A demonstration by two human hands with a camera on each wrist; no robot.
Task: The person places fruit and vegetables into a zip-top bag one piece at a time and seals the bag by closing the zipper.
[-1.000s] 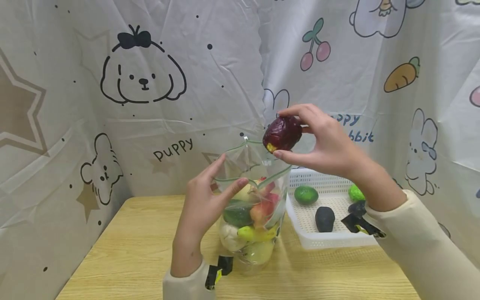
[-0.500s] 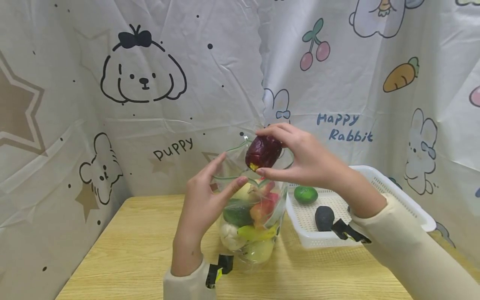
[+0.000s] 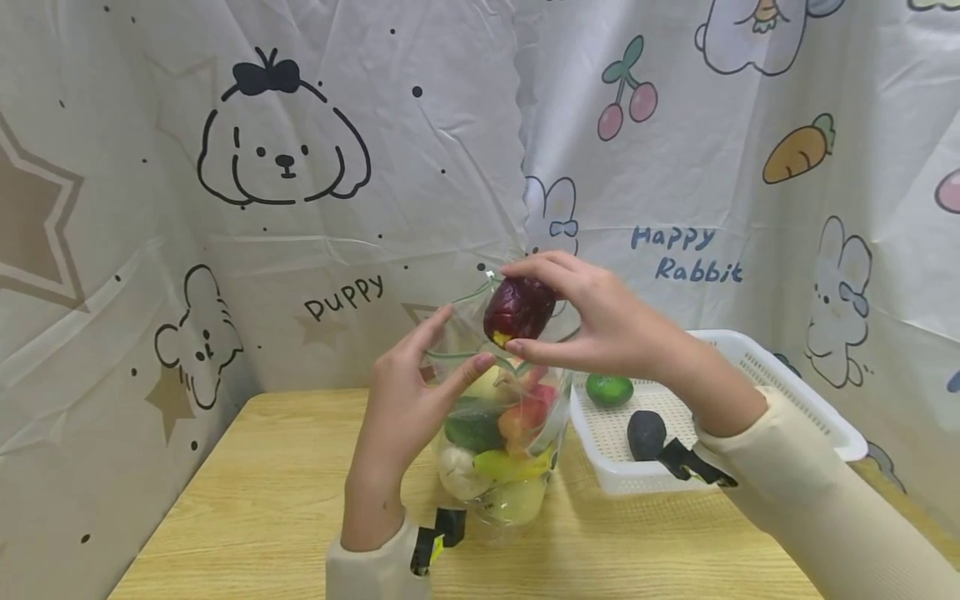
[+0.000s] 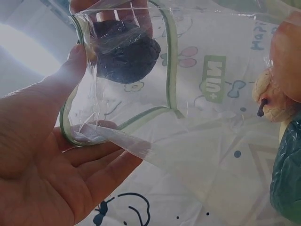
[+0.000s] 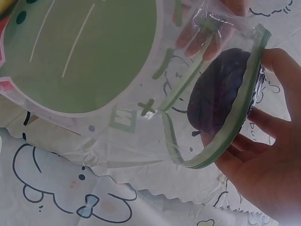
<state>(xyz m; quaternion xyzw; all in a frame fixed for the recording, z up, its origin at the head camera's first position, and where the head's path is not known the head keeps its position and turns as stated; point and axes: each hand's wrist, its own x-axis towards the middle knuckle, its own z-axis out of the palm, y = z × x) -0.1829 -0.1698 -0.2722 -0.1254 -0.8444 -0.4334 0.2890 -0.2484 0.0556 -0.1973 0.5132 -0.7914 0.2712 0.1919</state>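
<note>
A clear zip bag (image 3: 558,408) with a green-edged mouth stands upright on the table, holding several fruits and vegetables. My left hand (image 3: 408,392) holds the left side of its mouth, thumb and index finger spread apart along the rim. In my right hand (image 3: 607,321) is a dark red oval fruit (image 3: 519,310) with a yellow spot, gripped between thumb and fingers at the bag's mouth. Through the plastic, the left wrist view shows the dark fruit (image 4: 124,52) within the mouth's outline. The right wrist view has the fruit (image 5: 218,92) partly behind the green rim.
A white perforated basket (image 3: 615,479) stands right of the bag, with a green fruit (image 3: 609,389) and a black oval fruit (image 3: 647,435) in it. My right forearm hides part of the basket. A printed curtain (image 3: 337,242) rises behind the wooden table (image 3: 292,483).
My right hand has moved left and down, bringing the dark red fruit from above the bag's right side to its mouth. The left hand has kept its place on the rim.
</note>
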